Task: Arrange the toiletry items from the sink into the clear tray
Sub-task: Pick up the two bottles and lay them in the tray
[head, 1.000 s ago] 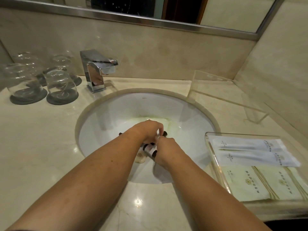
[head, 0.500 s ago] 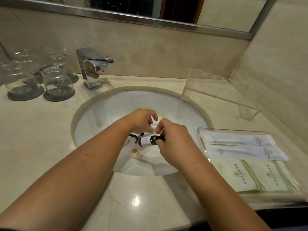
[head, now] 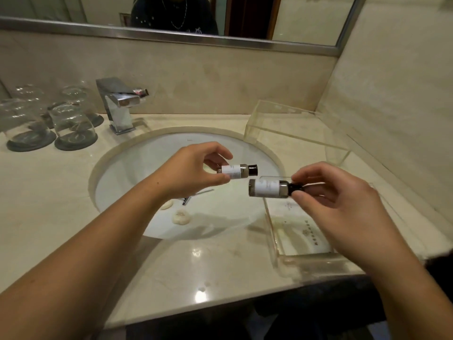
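My left hand [head: 193,168] holds a small white-labelled bottle with a black cap [head: 239,171] sideways above the white sink [head: 137,173]. My right hand [head: 335,204] pinches a second, similar bottle [head: 268,188] by its black cap, just over the left edge of the near clear tray [head: 272,231]. That tray holds flat paper packets [head: 304,231]. In the sink bowl lie two pale round soaps [head: 181,217] and a thin dark item [head: 187,200], partly hidden by my left wrist.
A second clear tray [head: 294,136] stands behind the near one, by the right wall. A chrome faucet [head: 120,104] sits behind the sink. Several upturned glasses on dark coasters [head: 71,126] stand at the far left. The counter's front edge runs below my arms.
Both hands have lifted out of the sink, each with a bottle. The right hand has moved right, towards the near tray; the left hand has risen above the bowl.
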`<state>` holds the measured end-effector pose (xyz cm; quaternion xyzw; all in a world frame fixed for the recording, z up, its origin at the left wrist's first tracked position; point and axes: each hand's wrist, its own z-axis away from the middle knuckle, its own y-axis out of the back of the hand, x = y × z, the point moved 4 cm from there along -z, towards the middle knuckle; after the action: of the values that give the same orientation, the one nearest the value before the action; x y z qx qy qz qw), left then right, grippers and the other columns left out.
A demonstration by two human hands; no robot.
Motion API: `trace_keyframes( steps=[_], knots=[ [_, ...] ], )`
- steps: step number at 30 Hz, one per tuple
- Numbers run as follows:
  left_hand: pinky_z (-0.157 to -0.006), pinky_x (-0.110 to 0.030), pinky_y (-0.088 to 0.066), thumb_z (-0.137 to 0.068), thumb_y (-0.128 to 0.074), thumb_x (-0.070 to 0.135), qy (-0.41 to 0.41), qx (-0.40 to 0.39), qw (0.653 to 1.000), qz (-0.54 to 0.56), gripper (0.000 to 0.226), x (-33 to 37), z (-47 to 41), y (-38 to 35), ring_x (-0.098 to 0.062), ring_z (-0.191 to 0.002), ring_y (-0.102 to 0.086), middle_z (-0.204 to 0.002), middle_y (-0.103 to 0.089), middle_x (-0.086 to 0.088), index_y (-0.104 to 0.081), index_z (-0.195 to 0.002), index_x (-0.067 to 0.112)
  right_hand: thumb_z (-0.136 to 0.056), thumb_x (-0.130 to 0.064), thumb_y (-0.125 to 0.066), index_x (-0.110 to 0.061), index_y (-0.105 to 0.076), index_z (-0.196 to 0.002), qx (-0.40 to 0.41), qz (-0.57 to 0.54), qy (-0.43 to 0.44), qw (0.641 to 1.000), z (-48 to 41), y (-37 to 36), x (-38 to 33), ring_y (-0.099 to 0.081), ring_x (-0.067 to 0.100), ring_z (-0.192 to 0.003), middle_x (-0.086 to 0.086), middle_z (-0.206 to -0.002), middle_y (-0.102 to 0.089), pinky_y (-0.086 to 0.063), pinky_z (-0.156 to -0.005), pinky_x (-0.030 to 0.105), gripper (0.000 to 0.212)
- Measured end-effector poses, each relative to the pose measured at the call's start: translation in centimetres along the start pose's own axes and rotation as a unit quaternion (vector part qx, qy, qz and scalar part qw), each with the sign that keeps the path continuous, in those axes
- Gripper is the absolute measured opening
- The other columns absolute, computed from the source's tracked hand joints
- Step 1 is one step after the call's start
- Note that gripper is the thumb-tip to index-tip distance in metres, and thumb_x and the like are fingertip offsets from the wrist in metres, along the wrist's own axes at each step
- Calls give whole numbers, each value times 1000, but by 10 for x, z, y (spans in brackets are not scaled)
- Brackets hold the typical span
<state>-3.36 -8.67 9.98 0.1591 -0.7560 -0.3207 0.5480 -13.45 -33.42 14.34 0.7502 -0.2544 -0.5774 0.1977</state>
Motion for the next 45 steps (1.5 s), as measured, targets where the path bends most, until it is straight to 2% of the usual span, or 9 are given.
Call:
trace_keyframes(
  steps=[6,13,19,23,26,28,34,39,45],
  knots=[
    [-77,-20,-55,-83,-81,36,-16,15,1000,-9,34,49,33,-27,7,-99,-65,-102,-72,21,-66,-113,39,-84,-4,-75,-24,-72,-94,23,-44,-30,998,23,57,45,-75,9,-90,-7,-99,-76,-56,-88,30,22],
    [-74,-3,-41,-83,-80,42,-39,-18,999,-32,29,85,59,-66,5,-102,-63,-100,-70,28,-68,-109,40,-82,-1,-75,-25,-74,-93,2,-30,-43,999,38,87,87,-75,11,-89,-4,-96,-77,-56,-90,32,26],
    [-75,-11,-41,-83,-76,43,-41,-41,995,-79,23,101,65,-83,1,-102,-56,-106,-59,40,-67,-104,45,-83,-9,-76,-30,-73,-94,-38,20,-41,998,39,95,97,-73,3,-90,-13,-96,-76,-55,-92,34,24],
    [-74,-12,-38,-85,-72,46,-32,-76,991,-105,19,102,69,-90,5,-106,-50,-113,-51,43,-64,-101,48,-83,-20,-76,-41,-73,-96,-71,104,-9,992,36,100,98,-67,-3,-99,-27,-98,-72,-53,-95,28,25],
    [-77,-14,-39,-86,-68,49,-38,-91,989,-114,18,99,71,-91,5,-108,-49,-114,-54,40,-63,-104,49,-83,-26,-75,-49,-72,-101,-115,147,1,982,33,100,101,-63,-5,-101,-34,-102,-68,-52,-92,28,29],
    [-81,-16,-42,-87,-66,53,-40,-93,988,-118,17,97,72,-92,2,-108,-50,-113,-59,36,-63,-104,50,-83,-26,-74,-51,-71,-101,-142,156,8,977,32,97,101,-61,-7,-101,-38,-103,-65,-51,-87,22,32],
    [-82,-19,-44,-90,-65,50,-45,-79,990,-105,11,96,74,-94,-2,-104,-53,-109,-65,30,-65,-100,46,-84,-30,-71,-47,-72,-95,-166,138,25,976,30,84,98,-60,-4,-97,-33,-98,-67,-42,-77,9,20],
    [-82,-18,-44,-91,-64,48,-41,-77,991,-98,11,95,74,-95,0,-103,-52,-109,-64,30,-66,-101,46,-81,-40,-71,-46,-71,-91,-161,140,28,977,28,80,98,-61,-3,-94,-30,-95,-67,-40,-74,6,12],
    [-84,-20,-45,-90,-62,51,-45,-76,991,-98,13,93,75,-96,1,-104,-51,-109,-63,29,-65,-103,49,-80,-39,-72,-45,-72,-91,-162,140,21,977,29,79,96,-59,-4,-95,-31,-96,-65,-40,-73,5,12]
  ],
)
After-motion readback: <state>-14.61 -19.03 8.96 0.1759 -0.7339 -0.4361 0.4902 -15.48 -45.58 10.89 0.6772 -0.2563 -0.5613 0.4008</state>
